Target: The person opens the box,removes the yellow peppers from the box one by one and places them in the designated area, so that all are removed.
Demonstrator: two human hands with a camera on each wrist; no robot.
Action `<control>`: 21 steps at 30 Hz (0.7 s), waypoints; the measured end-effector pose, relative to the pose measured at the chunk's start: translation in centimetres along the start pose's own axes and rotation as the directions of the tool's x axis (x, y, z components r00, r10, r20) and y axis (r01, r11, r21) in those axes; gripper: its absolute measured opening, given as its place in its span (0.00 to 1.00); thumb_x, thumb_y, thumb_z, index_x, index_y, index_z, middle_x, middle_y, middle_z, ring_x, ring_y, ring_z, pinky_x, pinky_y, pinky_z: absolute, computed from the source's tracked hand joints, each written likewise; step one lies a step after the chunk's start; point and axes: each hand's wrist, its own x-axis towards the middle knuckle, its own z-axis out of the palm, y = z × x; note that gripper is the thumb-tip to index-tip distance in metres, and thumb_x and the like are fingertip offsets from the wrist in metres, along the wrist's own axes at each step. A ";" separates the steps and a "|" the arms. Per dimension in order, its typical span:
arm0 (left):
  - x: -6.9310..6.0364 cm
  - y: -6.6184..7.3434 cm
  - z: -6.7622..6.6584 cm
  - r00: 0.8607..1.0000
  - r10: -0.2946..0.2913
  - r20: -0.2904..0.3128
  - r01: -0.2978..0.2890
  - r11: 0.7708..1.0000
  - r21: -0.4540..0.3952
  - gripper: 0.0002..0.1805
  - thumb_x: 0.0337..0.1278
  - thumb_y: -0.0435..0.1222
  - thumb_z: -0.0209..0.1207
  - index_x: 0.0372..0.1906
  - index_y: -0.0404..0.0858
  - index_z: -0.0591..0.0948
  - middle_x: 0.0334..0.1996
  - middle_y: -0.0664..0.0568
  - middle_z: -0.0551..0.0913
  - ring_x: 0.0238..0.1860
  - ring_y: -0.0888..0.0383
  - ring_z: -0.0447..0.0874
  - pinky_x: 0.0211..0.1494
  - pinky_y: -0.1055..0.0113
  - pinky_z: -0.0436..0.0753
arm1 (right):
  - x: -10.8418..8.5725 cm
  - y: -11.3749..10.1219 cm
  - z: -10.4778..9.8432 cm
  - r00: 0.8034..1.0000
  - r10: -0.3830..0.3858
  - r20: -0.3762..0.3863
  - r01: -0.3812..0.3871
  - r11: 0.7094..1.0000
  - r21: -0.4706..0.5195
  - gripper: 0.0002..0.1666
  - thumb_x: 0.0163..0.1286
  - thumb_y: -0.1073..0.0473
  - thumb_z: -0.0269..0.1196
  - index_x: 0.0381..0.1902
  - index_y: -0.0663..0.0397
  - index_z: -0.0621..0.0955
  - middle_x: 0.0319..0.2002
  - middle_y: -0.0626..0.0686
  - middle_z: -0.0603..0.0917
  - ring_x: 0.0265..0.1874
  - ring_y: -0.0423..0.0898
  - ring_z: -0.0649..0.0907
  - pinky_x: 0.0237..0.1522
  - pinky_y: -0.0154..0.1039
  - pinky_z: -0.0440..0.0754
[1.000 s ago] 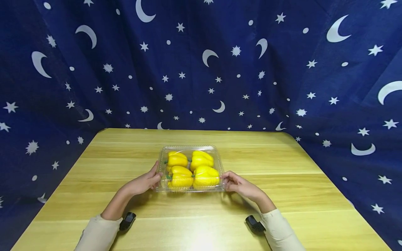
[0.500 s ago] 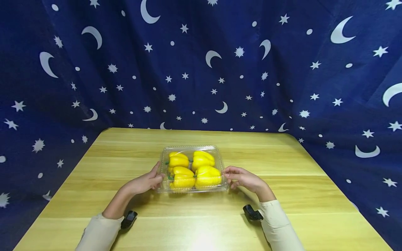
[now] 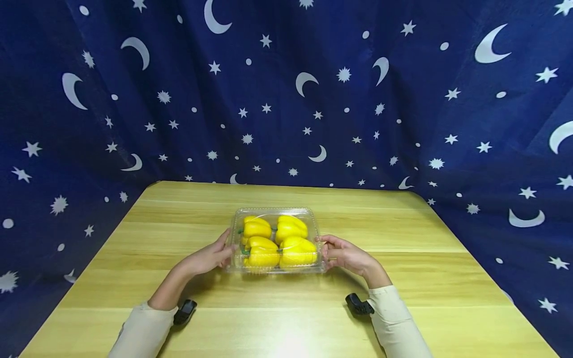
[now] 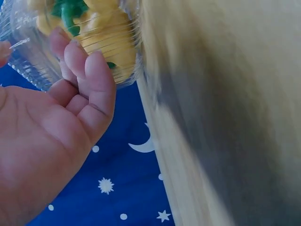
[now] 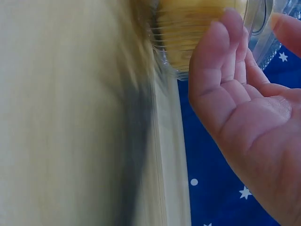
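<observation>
A clear plastic clamshell container (image 3: pixel 277 213) with its lid down stands mid-table, several yellow bell peppers (image 3: pixel 299 251) inside. At its left side my left hand (image 3: pixel 209 258) grips the near corner, thumb at the rim and fingers bent against the ribbed wall, as the left wrist view shows. The right hand (image 3: pixel 349 256) holds the opposite side in the same way; in the right wrist view its fingers (image 5: pixel 209 52) lie along the wall and its thumb is at the rim. Green stems (image 4: pixel 70 12) show through the plastic. Whether the base touches the table cannot be told.
The pale wooden table (image 3: pixel 201 328) extends around the container on all sides. A dark blue curtain (image 3: pixel 277 74) with white moons and stars hangs behind and beside it. A small black device (image 3: pixel 184 312) sits at each wrist.
My right hand has moved slightly up along the container's right side, its fingers shifting their hold. The left hand keeps its place on the container. The whole head view has drifted slightly.
</observation>
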 end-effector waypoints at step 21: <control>-2.2 -1.7 -0.7 0.995 0.090 -0.041 -0.094 0.989 -0.112 0.33 0.61 0.32 0.48 0.67 0.28 0.47 0.39 0.43 0.72 0.39 0.53 0.74 0.42 0.63 0.75 | 0.0 0.0 -0.1 0.999 -0.042 0.035 0.045 0.993 -0.105 0.32 0.68 0.60 0.50 0.63 0.71 0.54 0.36 0.46 0.70 0.32 0.38 0.72 0.36 0.36 0.72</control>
